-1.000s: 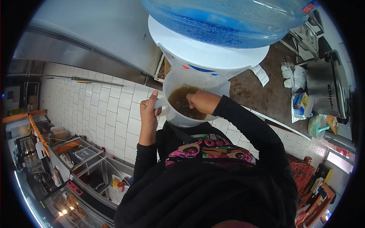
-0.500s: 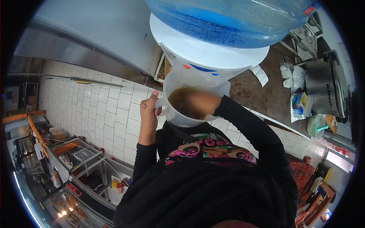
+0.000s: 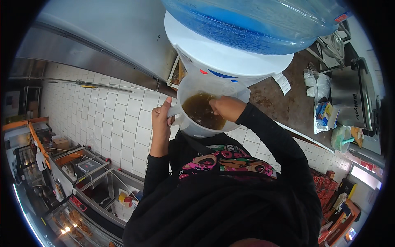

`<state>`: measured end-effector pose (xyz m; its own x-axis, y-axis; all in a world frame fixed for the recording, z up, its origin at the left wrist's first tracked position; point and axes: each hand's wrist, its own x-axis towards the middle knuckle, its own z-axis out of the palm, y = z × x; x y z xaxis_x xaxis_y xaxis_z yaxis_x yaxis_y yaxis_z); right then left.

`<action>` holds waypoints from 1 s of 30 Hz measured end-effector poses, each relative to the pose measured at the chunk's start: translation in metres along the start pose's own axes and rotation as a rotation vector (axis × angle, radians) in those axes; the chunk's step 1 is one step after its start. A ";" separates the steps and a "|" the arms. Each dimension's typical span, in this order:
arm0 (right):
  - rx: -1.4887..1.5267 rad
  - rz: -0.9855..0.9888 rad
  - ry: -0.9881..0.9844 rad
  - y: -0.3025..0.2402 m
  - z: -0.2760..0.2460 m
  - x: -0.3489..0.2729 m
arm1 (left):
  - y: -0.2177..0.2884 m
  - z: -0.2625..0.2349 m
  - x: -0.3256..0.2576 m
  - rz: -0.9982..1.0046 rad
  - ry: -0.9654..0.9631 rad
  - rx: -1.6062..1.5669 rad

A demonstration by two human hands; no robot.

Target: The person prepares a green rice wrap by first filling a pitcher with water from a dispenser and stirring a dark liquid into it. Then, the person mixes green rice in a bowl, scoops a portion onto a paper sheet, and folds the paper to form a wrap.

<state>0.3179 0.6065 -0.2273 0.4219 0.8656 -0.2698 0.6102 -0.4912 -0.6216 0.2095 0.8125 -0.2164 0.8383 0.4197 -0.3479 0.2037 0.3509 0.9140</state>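
A large translucent plastic pitcher (image 3: 198, 129) holds brown liquid (image 3: 200, 110) with small bubbles on it. My left hand (image 3: 161, 119) is wrapped round the pitcher's handle, thumb pointing up. Over the right side of the pitcher's mouth, my right hand (image 3: 229, 108) reaches in with its fingers curled closed just above the liquid. Whatever those fingers hold, if anything, is hidden. Just beyond the pitcher stands a white water dispenser (image 3: 222, 51), topped by a big blue water bottle (image 3: 247, 31).
Right of the dispenser, a brown worn counter (image 3: 267, 94) carries a paper slip (image 3: 282, 83), plastic-wrapped items (image 3: 317, 84), a steel appliance (image 3: 352, 96) and a green-tinted cup (image 3: 340, 138). A grey metal cabinet (image 3: 107, 33) stands at the far left, above a white tiled floor (image 3: 119, 127).
My right hand, blurred and deeper in the pitcher before, has moved up and to the right, uncovering more liquid. My left hand keeps its hold on the handle.
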 end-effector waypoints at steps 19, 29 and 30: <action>0.109 -0.062 -0.174 -0.015 -0.006 -0.008 | 0.001 -0.002 0.000 -0.021 0.002 0.009; -0.265 0.102 0.032 -0.001 -0.005 -0.006 | 0.000 -0.003 0.001 -0.013 -0.012 -0.006; -0.244 0.077 0.035 -0.001 -0.003 -0.007 | 0.001 -0.002 0.000 -0.012 -0.005 0.001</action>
<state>0.3159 0.6007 -0.2224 0.4938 0.8228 -0.2814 0.7170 -0.5684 -0.4035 0.2091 0.8145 -0.2162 0.8383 0.4112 -0.3580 0.2145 0.3550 0.9099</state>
